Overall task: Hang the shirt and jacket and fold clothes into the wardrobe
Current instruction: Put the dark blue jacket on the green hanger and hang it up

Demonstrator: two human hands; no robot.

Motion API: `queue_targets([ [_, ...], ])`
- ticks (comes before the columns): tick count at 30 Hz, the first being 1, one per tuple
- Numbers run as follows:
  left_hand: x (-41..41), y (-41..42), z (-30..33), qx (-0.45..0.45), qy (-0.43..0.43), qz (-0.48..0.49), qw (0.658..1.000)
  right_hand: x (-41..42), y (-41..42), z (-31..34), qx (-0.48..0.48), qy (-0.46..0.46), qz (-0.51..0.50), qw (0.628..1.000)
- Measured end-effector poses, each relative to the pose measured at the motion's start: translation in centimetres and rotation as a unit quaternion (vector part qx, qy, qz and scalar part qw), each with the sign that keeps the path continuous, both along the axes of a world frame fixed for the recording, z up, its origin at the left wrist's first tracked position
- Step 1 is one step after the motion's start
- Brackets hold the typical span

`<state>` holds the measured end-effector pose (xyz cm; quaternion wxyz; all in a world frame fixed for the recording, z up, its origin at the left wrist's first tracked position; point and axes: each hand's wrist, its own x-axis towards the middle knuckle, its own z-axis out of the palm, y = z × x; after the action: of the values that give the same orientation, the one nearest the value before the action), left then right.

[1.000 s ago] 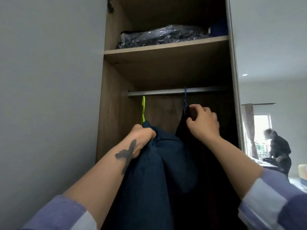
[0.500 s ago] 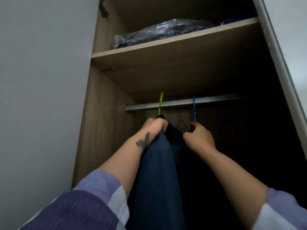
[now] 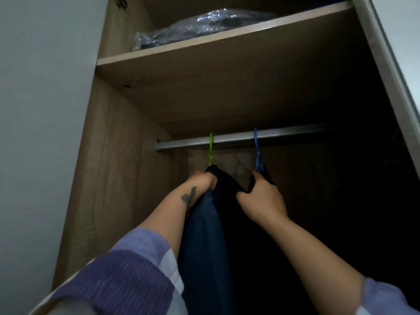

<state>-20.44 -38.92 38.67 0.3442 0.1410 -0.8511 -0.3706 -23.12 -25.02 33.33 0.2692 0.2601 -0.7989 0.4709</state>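
Navy jacket on green hanger, both hands' grips seemingly closed on it.

navy shirt, green hanger, blue hanger

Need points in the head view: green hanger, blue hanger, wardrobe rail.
green hanger (image 3: 211,148): head view, on its hook just below the rail.
blue hanger (image 3: 256,148): head view, on its hook's neck.
wardrobe rail (image 3: 231,140): head view, bare stretch between both hooks.
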Motion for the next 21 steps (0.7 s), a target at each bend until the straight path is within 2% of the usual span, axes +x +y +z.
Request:
queue_targets([
  [2, 0.6, 0.3, 0.2, -0.034, -0.012, 0.021, 0.999, 0.1, 0.0, 0.0, 0.0, -0.003, -0.001, 1.0],
  [6, 3.4, 1.5, -0.1, -0.159, -0.044, 0.079, 0.983, 0.7, 0.1, 0.0, -0.001, -0.012, -0.001, 1.0],
  [10, 6.7, 2.2, -3.2, -0.257, 0.002, 0.12, 0.959, 2.2, 0.7, -0.4, -0.001, -0.01, -0.009, 1.0],
  [14, 10.4, 2.2, -7.8, -0.27, 0.073, 0.116, 0.953, 4.7, 1.6, -2.0, 0.028, 0.029, -0.027, 0.999],
  [17, 13.7, 2.3, -10.8, -0.273, 0.069, 0.13, 0.951, 6.9, 2.3, -4.3, 0.043, 0.059, -0.027, 0.997],
  [21, 18.1, 3.1, -15.1, -0.273, 0.028, 0.179, 0.945, 10.8, 3.2, -9.0, 0.088, 0.142, -0.123, 0.978],
])
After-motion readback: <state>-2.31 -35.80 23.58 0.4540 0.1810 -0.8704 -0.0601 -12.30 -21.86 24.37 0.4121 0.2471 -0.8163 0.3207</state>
